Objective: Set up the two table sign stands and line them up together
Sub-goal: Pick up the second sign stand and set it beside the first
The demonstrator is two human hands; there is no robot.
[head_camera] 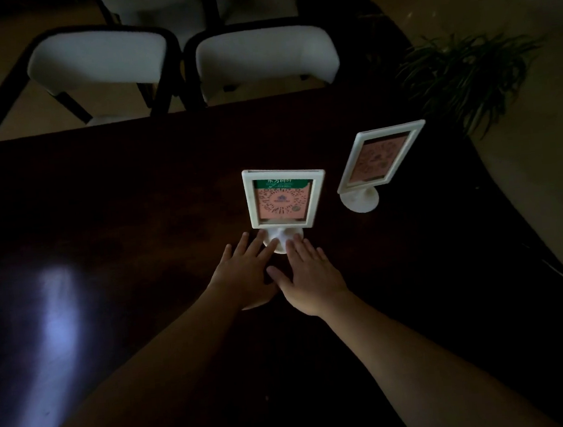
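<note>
1. Now, working across from the left, I see a pale glare patch on the dark counter [106,195], well to the left of the near sign stand [283,197], my landmark.
2. Beyond that stand, past the counter's far edge, two white-backed chairs [97,60] stand side by side.
3. My left hand [244,273] lies flat and released just in front of the near sign stand, its fingers [259,246] spread, the tips touching the left side of the stand's round white base.
4. The near sign stand is upright near the counter's middle, its white frame facing me with a pink card and green header.
5. My right hand [310,279] is also flat and released, fingers [293,246] reaching the right side of the same base; the thumb lies against my left hand. Neither hand grasps anything.
6. Right of and a little beyond the landmark, apart from it, the far sign stand [379,157] sits on its own round base, its frame leaning to the right.
7. Further right, off the counter's edge, is a leafy plant [466,71].
</note>
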